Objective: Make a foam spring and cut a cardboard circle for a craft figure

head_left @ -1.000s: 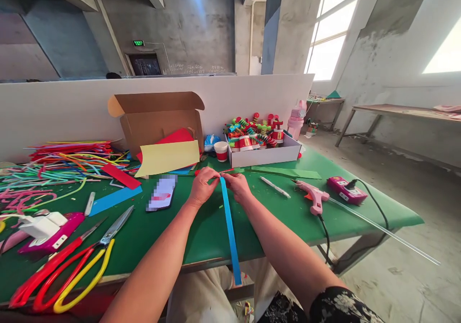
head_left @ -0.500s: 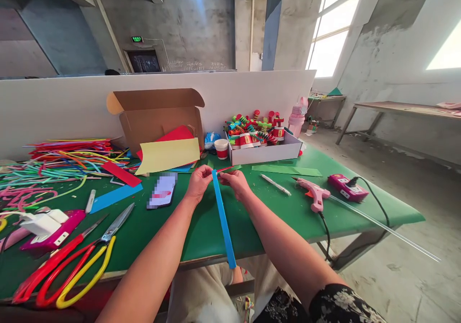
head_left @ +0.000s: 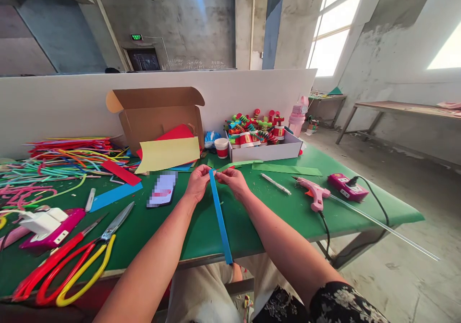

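A long blue paper strip (head_left: pixel 221 217) hangs from my fingertips toward the table's front edge. My left hand (head_left: pixel 198 183) is closed, pinching this strip at its top end. My right hand (head_left: pixel 233 182) is also closed, its thumb and fingertips pinched at the same end. From that pinch a green paper strip (head_left: pixel 248 163) runs off to the right, behind the right hand, with a bit of red showing along it. Exactly how the strips meet is hidden by my fingers.
Left lie scissors (head_left: pixel 108 236), a phone (head_left: pixel 162 189), pipe cleaners (head_left: pixel 72 147) and a blue strip (head_left: pixel 117 197). Behind stand a paper cup (head_left: pixel 221 147) and a white box (head_left: pixel 266 153) of spring-bodied figures. Right are a pen (head_left: pixel 275 183), green paper (head_left: pixel 286 169) and a glue gun (head_left: pixel 315 193).
Both hands have shifted slightly left, with the blue strip. The green strip now shows as a long piece stretching right, where mostly a red end was visible before.
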{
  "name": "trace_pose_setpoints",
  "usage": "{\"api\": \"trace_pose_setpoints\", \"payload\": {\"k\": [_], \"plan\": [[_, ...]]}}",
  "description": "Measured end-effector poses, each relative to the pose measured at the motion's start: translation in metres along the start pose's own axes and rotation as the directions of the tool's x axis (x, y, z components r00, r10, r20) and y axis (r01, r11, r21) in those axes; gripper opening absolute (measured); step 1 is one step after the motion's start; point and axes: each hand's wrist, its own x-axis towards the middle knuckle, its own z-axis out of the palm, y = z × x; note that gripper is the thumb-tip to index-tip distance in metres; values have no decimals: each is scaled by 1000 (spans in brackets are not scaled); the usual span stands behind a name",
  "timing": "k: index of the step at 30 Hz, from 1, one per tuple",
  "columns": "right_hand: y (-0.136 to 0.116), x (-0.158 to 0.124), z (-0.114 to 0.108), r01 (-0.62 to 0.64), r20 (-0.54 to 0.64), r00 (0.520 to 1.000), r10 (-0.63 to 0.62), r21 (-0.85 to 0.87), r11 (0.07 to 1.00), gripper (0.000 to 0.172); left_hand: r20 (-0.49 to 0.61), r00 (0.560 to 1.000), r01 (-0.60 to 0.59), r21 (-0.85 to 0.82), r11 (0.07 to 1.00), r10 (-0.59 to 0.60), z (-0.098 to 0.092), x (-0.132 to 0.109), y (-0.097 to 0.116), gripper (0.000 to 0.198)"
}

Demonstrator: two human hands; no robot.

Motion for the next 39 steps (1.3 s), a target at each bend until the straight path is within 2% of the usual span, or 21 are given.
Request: {"api": "trace_pose_setpoints", "payload": {"k": [5, 10, 14, 18, 22, 25, 29, 35, 39], "plan": [[-3, 1, -3, -49, 13, 999, 49, -11, 999, 26, 14, 997, 78, -66, 995, -77, -1, 0, 3, 36], [-4, -1, -3, -109, 14, 994, 110, -36, 993, 22, 6, 978, 208, -46, 977, -208, -6, 1, 2, 39], [-7, -3, -4, -256, 32, 966, 256, 14, 966, 19, -20, 946, 324, -14, 946, -324, -7, 0, 2, 44], [-11, -2, -6, -377, 85, 925, 371, 79, 923, 15, 55, 918, 393, 28, 919, -394, -5, -4, 6, 50], [-13, -2, -7, -429, 85, 901, 425, 40, 902, 16, 129, 912, 380, 91, 920, -389, -3, -6, 10, 44], [-14, -2, -6, -425, 92, 902, 421, 20, 905, 16, 156, 919, 344, 128, 930, -361, -4, -6, 10, 41], [-14, -4, -5, -387, 114, 917, 383, 17, 922, 14, 125, 937, 309, 135, 941, -326, -5, -5, 9, 41], [-10, -5, -5, -324, 122, 938, 325, -32, 946, 23, 130, 946, 264, 224, 938, -297, -5, -4, 7, 42], [-9, -4, -6, -346, 127, 930, 346, -28, 938, 24, 59, 968, 225, 240, 944, -245, -5, -3, 8, 43]]}}
